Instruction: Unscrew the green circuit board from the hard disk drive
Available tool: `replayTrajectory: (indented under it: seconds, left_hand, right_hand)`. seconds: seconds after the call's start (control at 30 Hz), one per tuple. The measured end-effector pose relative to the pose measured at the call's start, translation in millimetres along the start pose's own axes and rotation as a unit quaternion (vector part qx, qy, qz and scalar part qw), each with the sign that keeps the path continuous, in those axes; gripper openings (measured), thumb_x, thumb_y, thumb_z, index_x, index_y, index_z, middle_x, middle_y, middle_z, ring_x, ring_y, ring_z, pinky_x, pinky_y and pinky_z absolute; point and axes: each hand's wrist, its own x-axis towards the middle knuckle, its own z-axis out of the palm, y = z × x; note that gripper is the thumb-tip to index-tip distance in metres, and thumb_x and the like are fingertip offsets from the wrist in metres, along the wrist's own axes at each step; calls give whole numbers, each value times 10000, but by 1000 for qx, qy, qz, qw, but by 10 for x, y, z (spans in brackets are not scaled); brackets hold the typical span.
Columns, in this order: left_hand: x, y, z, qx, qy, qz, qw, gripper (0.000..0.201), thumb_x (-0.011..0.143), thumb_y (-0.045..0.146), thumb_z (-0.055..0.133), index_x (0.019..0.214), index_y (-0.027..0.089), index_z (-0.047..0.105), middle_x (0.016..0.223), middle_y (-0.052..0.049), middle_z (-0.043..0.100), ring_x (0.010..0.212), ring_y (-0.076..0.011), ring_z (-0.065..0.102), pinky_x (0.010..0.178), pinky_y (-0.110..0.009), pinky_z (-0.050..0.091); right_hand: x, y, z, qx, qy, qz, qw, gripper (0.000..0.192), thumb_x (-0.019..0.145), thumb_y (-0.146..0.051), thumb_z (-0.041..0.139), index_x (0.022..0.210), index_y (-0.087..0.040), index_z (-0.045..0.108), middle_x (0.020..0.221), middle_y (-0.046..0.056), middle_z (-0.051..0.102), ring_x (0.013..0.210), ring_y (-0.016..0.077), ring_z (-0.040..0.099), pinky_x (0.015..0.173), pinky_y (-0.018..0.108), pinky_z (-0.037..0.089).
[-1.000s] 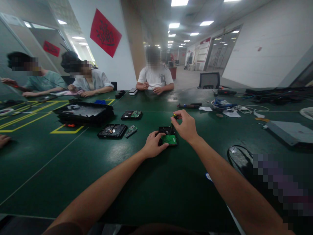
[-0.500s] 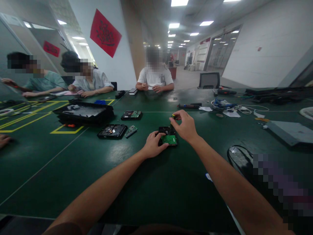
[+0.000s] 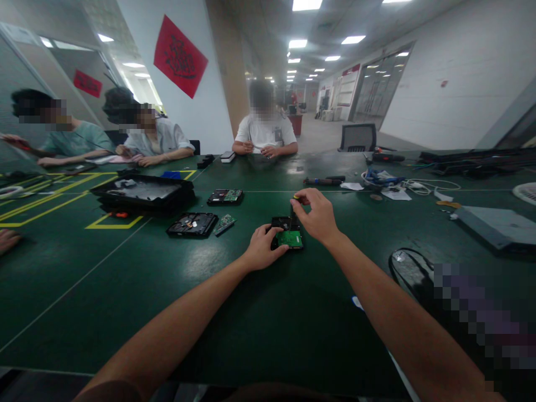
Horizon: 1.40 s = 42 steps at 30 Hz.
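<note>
"What lies before you?"

"Your rectangular black hard drive (image 3: pixel 280 223) rests flat on the dark green tabletop (image 3: pixel 251 318), its green circuit board (image 3: pixel 292 240) facing up at the end nearest you, its left edge partly covered by your left hand (image 3: pixel 263 247)."

"And your slim dark screwdriver with a yellow-topped handle (image 3: pixel 292 211)?"

"It stands nearly upright in your right hand (image 3: pixel 317 216), pointing down at the drive; its tip is too small to make out."
</note>
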Motion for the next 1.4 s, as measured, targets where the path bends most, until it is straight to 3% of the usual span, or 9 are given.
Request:
replayTrajectory:
  seconds: [0.67, 0.9, 1.17, 1.4]
  left_hand:
    - [-4, 23, -8, 2, -2, -3, 1000, 601, 898, 552, 663, 1426, 281, 565, 1500, -135, 458, 1411, -365, 419, 1169, -550, 356]
    - [-5, 15, -12, 1, -5, -5, 1000, 602, 902, 561, 655, 1430, 286, 560, 1504, -135, 451, 1420, -371, 408, 1168, -561, 353]
    - [-11, 31, -24, -4, -4, -6, 1000, 594, 900, 546, 666, 1428, 296, 559, 1506, -131, 453, 1418, -370, 414, 1168, -562, 353]
    - [1, -2, 5, 0, 0, -1, 1000, 605, 894, 559, 668, 1426, 288, 567, 1503, -137, 457, 1415, -372, 418, 1164, -566, 358]
  right_hand:
    - [-3, 17, 22, 8, 11, 17, 1000, 113, 924, -269, 617, 1029, -228, 608, 1002, 81, 689, 888, 242, 661, 833, 416, 555]
    - [10, -25, -2, -2, 10, -18, 1000, 104, 947, -258, 584, 1035, -227, 630, 1033, 96, 676, 971, 255, 650, 885, 430, 542]
    - [4, 9, 7, -5, 12, 6, 1000, 86, 943, -297, 613, 1002, -236, 629, 1003, 83, 682, 940, 258, 654, 880, 440, 547]
    - [-1, -19, 3, -5, 2, -12, 1000, 189, 944, -250, 590, 1119, -229, 658, 1111, 110, 666, 1020, 271, 656, 908, 450, 555]
